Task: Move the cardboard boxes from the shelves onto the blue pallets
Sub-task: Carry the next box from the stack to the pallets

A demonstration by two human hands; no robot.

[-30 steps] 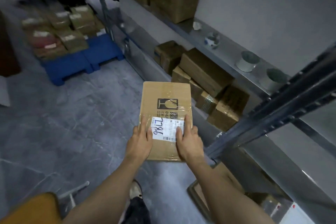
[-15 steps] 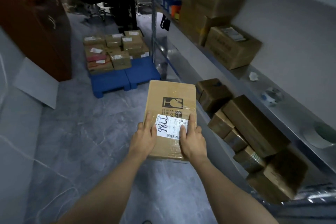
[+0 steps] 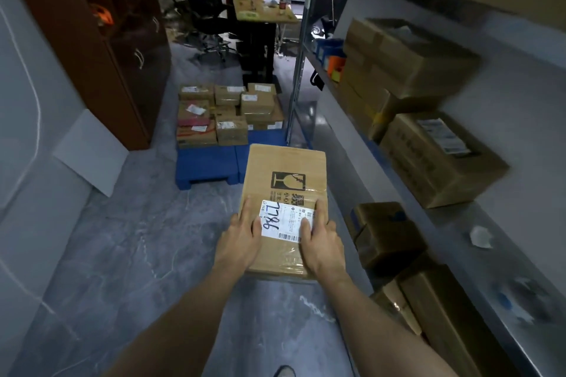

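Note:
A flat cardboard box (image 3: 286, 174) with a fragile-glass mark and a white label is carried level in front of me, above the grey floor. My left hand (image 3: 240, 239) grips its near left edge with the thumb on top. My right hand (image 3: 321, 242) grips the near right edge the same way. Ahead on the floor lie the blue pallets (image 3: 208, 164), loaded at the back with several small cardboard boxes (image 3: 228, 113). The box hides part of the right pallet.
A metal shelf rack (image 3: 382, 144) runs along the right, holding large cardboard boxes (image 3: 441, 156) and, lower down, more boxes (image 3: 389, 232). A brown cabinet (image 3: 101, 49) and a white board (image 3: 92, 151) stand left. A desk (image 3: 260, 9) and office chair (image 3: 205, 6) lie beyond the pallets.
My view has swung from the shelf towards the pallets, which now lie straight ahead and closer. Both hands keep the same hold on the box.

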